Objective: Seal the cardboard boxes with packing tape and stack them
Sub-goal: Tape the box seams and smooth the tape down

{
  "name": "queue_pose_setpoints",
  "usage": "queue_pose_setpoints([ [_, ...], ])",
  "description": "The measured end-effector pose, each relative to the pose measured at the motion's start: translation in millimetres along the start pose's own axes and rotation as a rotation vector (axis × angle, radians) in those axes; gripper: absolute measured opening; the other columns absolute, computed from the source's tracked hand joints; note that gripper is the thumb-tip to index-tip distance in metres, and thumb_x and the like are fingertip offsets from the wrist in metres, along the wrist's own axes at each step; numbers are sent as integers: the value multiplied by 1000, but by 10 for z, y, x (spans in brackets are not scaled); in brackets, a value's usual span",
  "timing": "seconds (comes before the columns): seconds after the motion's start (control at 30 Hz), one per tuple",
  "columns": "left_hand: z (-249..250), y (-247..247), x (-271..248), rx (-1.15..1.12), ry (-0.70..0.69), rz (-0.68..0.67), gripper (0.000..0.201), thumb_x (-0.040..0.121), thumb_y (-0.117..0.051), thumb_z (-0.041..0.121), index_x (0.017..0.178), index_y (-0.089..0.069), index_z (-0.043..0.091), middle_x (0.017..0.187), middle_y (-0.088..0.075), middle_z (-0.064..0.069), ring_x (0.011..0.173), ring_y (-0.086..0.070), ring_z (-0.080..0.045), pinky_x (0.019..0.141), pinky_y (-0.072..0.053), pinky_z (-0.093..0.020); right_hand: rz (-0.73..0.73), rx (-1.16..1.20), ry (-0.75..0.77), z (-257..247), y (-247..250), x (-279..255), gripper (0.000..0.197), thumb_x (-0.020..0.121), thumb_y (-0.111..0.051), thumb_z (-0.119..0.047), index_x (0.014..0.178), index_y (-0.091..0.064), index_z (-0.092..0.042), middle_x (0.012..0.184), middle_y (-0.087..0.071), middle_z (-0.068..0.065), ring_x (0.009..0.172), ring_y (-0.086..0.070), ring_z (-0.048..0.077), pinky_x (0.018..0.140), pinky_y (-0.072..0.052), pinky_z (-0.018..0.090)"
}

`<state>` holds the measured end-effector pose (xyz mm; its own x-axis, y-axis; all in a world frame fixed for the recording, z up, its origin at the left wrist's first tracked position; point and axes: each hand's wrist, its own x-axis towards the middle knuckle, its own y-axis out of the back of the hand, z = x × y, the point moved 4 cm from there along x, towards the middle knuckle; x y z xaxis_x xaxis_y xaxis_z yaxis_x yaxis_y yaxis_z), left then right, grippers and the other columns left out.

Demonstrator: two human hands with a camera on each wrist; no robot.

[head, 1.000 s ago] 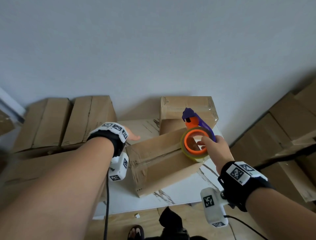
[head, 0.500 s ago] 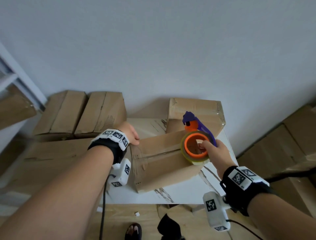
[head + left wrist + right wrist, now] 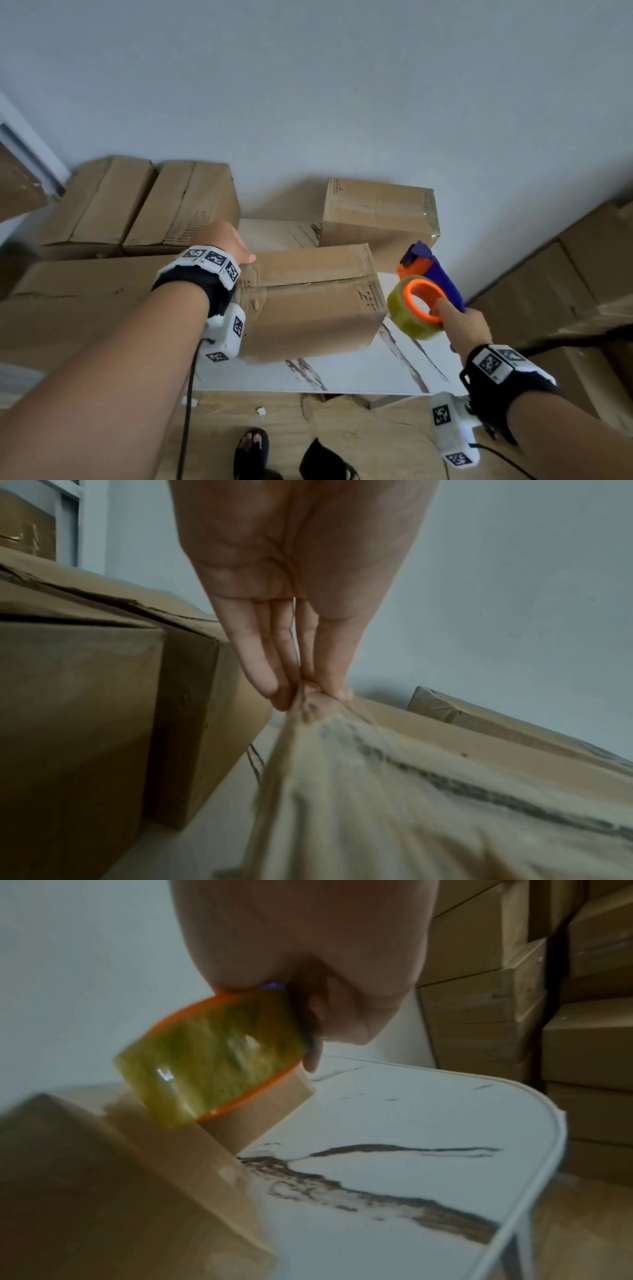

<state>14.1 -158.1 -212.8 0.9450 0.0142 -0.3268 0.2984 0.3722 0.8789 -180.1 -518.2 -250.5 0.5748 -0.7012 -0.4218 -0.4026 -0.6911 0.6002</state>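
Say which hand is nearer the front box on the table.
Left. The left hand touches the far left corner of the front box; the right hand holds the tape dispenser just off its right end.

front box (image 3: pixel 308 301): brown cardboard, flaps closed, tape on left end, on table (image 3: pixel 359 373); rear box (image 3: pixel 380 212): taped, against wall; tape dispenser (image 3: pixel 424 294): purple-orange, yellowish roll, held just right of front box.

Tape dispenser (image 3: pixel 442 279) has come off the box (image 3: pixel 308 305), rightward.
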Motion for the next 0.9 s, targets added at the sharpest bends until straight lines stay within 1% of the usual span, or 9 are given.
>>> queue_pose_setpoints([
  [0.1,13,12,14,-15,25,-10,21,72,-81,32,86,-77,16,89,-74,-4,83,-68,-23,86,-54,-36,-60,-165,-36,184,-142,188,30,87,-58,-29,68,-58,-5,62,-57,11,64,-59,33,73,-54,43],
  [0.23,3,24,-50,-83,9,6,16,72,-82,29,82,-77,17,87,-74,-4,81,-67,-22,82,-53,-32,-165,-148,-139,268,-489,369,32,95,-53,-28,86,-57,2,65,-61,12,52,-62,26,50,-57,32],
  [0.33,10,20,-142,-120,-14,12,17,73,-81,29,84,-76,17,88,-74,-4,81,-67,-21,82,-51,-28,-210,-115,-198,261,-678,484,30,97,-51,-24,86,-56,4,66,-60,16,55,-63,30,67,-59,44],
  [0.43,-32,-1,-210,-176,19,20,18,71,-82,29,83,-76,16,86,-74,-5,80,-68,-21,86,-52,-29,-238,-109,-208,242,-735,591,26,96,-52,-18,85,-55,5,59,-59,15,56,-61,33,64,-59,44],
  [0.5,-29,-2,-245,-164,29,24,21,71,-82,30,85,-76,15,88,-74,-5,85,-69,-23,90,-53,-34,-263,-182,-178,210,-710,620,26,96,-50,-16,90,-59,8,53,-62,14,67,-64,36,80,-58,47],
  [0.57,-7,18,-267,-120,25,35,25,73,-81,32,91,-76,14,96,-73,-5,92,-68,-23,92,-51,-36,-236,-281,-101,98,-638,614,30,94,-53,-22,80,-60,3,56,-63,13,75,-65,36,83,-56,46],
  [0.63,12,8,-273,-37,19,24,32,77,-77,36,99,-74,13,105,-72,-4,100,-65,-23,95,-49,-35,-168,-409,-9,-84,-538,554,33,91,-56,-28,70,-55,-3,61,-58,12,71,-61,32,70,-52,38],
  [0.8,-191,-172,-316,-166,214,-177,63,76,-68,57,106,-63,2,101,-69,-13,89,-67,-31,85,-56,-44,-60,-569,461,-659,-445,199,21,89,-50,-30,94,-56,-11,91,-60,8,80,-55,29,73,-45,35],
  [0.9,-266,-296,-443,-303,296,-409,101,45,-73,77,117,-54,9,109,-65,-12,95,-65,-35,88,-52,-53,-10,-644,779,-927,-391,-188,23,95,-40,-35,107,-51,-19,101,-52,1,88,-52,24,72,-39,33],
])
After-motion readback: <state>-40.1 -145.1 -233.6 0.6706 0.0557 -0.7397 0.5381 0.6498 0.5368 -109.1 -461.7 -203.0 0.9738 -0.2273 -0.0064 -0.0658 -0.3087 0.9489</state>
